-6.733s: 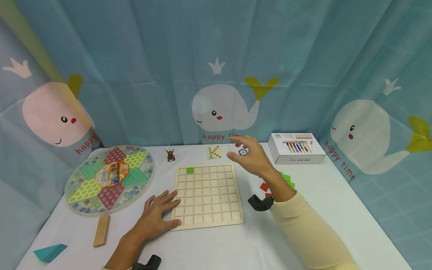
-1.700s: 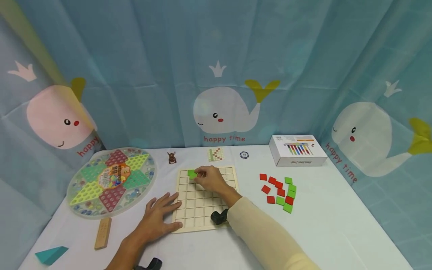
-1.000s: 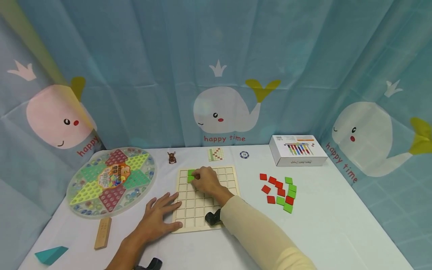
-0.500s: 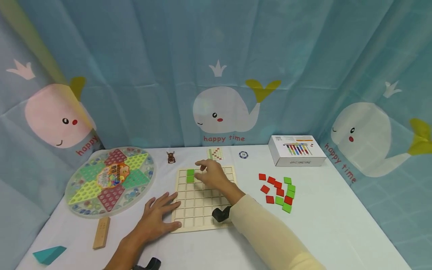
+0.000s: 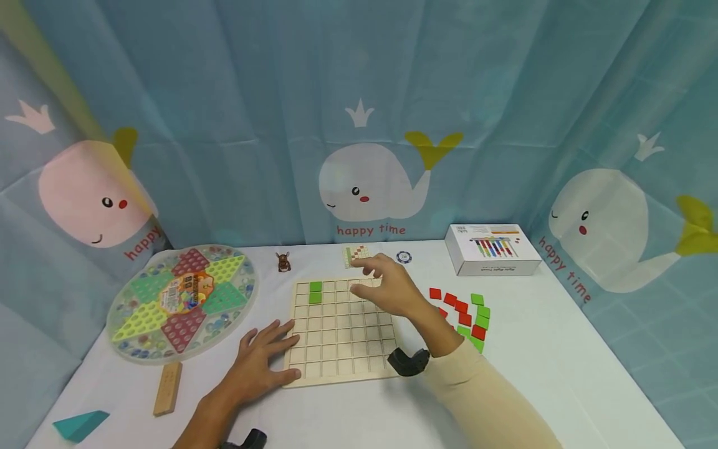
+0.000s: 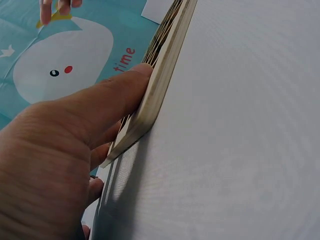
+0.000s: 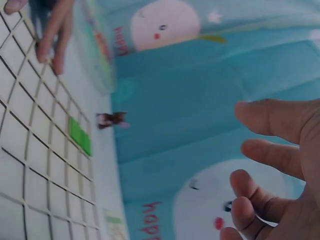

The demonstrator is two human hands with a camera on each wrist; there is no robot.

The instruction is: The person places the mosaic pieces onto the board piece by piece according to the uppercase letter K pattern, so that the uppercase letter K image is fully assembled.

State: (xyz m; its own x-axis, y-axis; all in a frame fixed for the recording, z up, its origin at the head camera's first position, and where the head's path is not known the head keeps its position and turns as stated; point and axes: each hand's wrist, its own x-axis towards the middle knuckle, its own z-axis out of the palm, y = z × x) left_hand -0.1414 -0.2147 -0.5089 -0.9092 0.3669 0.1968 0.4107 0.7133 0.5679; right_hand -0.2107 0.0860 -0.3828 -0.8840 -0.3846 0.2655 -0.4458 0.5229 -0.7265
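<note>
A wooden grid board (image 5: pixel 344 340) lies flat in the middle of the white table. Two green square tiles sit one below the other in its upper left cells, the upper tile (image 5: pixel 316 286) above the lower tile (image 5: pixel 315 297). My left hand (image 5: pixel 260 357) rests with spread fingers at the board's left edge; in the left wrist view its thumb (image 6: pixel 117 95) touches the rim. Over the board's upper right part hovers my right hand (image 5: pixel 392 290), fingers loosely bent and nothing between them. It hides part of the grid and the lower right corner of a small pattern card (image 5: pixel 353 252).
Loose red tiles (image 5: pixel 465 319) and green tiles (image 5: pixel 483 312) lie right of the board. Behind them stands a white box (image 5: pixel 490 251). A blue-rimmed chip (image 5: pixel 404 257), brown animal figurine (image 5: pixel 283 262), Chinese checkers board (image 5: pixel 224 296), wooden block (image 5: pixel 167 388) and teal wedge (image 5: pixel 81 426) lie around.
The right hand has set a second green tile below the first, let go of it and moved right, away from the tiles. My left hand has stayed at the board's edge.
</note>
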